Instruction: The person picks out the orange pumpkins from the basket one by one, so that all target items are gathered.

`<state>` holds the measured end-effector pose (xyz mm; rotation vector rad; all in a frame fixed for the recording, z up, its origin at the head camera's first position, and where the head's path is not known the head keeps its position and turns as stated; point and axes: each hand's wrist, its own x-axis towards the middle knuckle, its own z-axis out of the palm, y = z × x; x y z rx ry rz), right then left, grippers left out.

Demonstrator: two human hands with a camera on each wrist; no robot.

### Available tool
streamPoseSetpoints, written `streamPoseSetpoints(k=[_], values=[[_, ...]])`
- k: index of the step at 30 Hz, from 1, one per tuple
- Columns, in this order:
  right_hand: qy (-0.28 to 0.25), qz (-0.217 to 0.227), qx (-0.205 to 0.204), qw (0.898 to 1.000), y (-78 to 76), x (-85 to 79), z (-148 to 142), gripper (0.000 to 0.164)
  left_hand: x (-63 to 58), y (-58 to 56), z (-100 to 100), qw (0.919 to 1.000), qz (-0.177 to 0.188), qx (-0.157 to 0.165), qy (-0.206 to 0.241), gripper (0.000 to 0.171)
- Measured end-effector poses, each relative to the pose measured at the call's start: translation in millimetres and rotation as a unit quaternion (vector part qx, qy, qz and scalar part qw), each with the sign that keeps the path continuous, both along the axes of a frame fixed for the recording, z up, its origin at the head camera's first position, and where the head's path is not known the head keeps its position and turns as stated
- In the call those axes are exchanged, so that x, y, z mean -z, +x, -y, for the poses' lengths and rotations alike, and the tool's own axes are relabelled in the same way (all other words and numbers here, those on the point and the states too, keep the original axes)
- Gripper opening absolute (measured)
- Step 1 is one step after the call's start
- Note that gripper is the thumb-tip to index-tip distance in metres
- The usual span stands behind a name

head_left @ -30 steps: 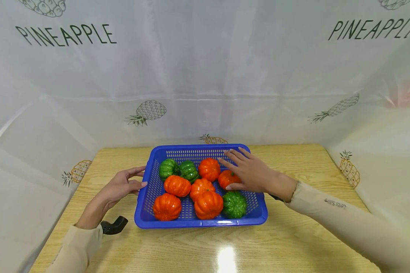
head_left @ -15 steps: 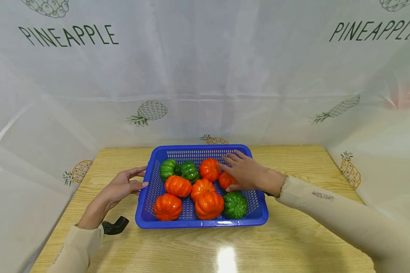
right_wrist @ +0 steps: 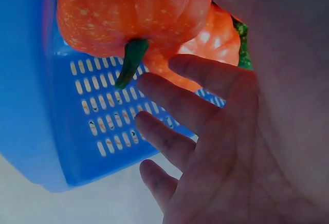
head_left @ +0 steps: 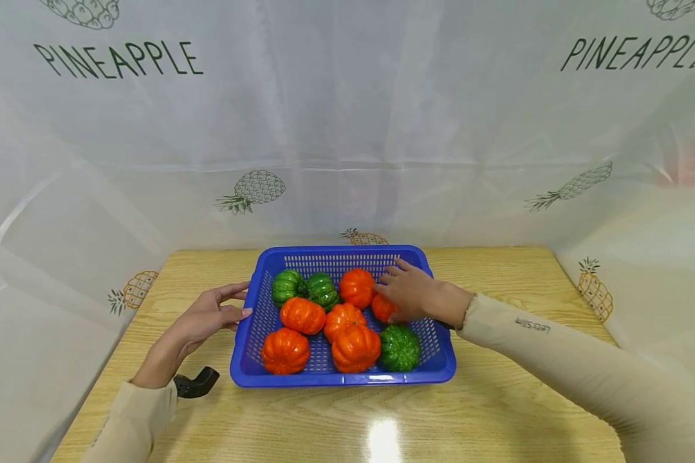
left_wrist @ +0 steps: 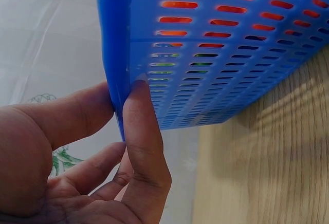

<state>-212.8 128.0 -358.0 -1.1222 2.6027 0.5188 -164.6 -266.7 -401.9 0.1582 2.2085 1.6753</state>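
Observation:
A blue plastic basket [head_left: 301, 381] with slotted walls holds several orange pumpkins and green ones. My left hand [head_left: 205, 315] pinches its left rim. In the left wrist view the thumb lies on one side of the rim and the index finger [left_wrist: 141, 126] on the other. Over the basket's right side is my right hand [head_left: 410, 292], above a small orange pumpkin [head_left: 383, 308] that it partly hides. From the right wrist, that hand's fingers appear spread and slightly bent near an orange pumpkin [right_wrist: 133, 13] with a green stem, not wrapped round it.
The basket stands on a light wooden table [head_left: 301, 424]. A green pumpkin [head_left: 399, 347] sits at its front right, and an orange pumpkin [head_left: 286, 351] at its front left. A white pineapple-print sheet [head_left: 347, 128] hangs behind. A black device [head_left: 197, 384] is strapped on the left wrist.
My right hand has moved left and lower over the small orange pumpkin, covering more of it, with its fingers less spread. My left hand has stayed at the rim.

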Motion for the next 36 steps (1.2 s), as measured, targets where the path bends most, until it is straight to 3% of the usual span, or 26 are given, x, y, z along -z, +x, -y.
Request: streamPoseSetpoints(k=[12, 23, 27, 32, 36], values=[[-0.009, 0.017, -0.003, 1.0, -6.0, 2.8, -2.1, 0.066, 1.1, -0.3, 0.7, 1.0, -0.001, -0.002, 0.004, 0.073], [-0.083, -0.03, -0.046, 0.995, -0.1, 0.6, -15.6, 0.068, 1.6, -1.2, 0.7, 0.9999, 0.007, -0.007, 0.004, 0.074], [-0.113, -0.084, -0.087, 0.986, 6.7, -2.0, -24.7, 0.071, 1.5, -1.6, 0.3, 0.9999, 0.007, -0.005, 0.005, 0.074], [-0.159, -0.159, -0.141, 0.964, 12.5, -2.9, -34.7, 0.075, 1.4, -1.2, -0.3, 1.0, 0.007, -0.007, 0.003, 0.074], [-0.186, -0.189, -0.16, 0.951, 16.9, -2.8, -41.0, 0.078, 1.1, -0.6, -0.5, 0.9999, 0.006, -0.007, 0.005, 0.073]])
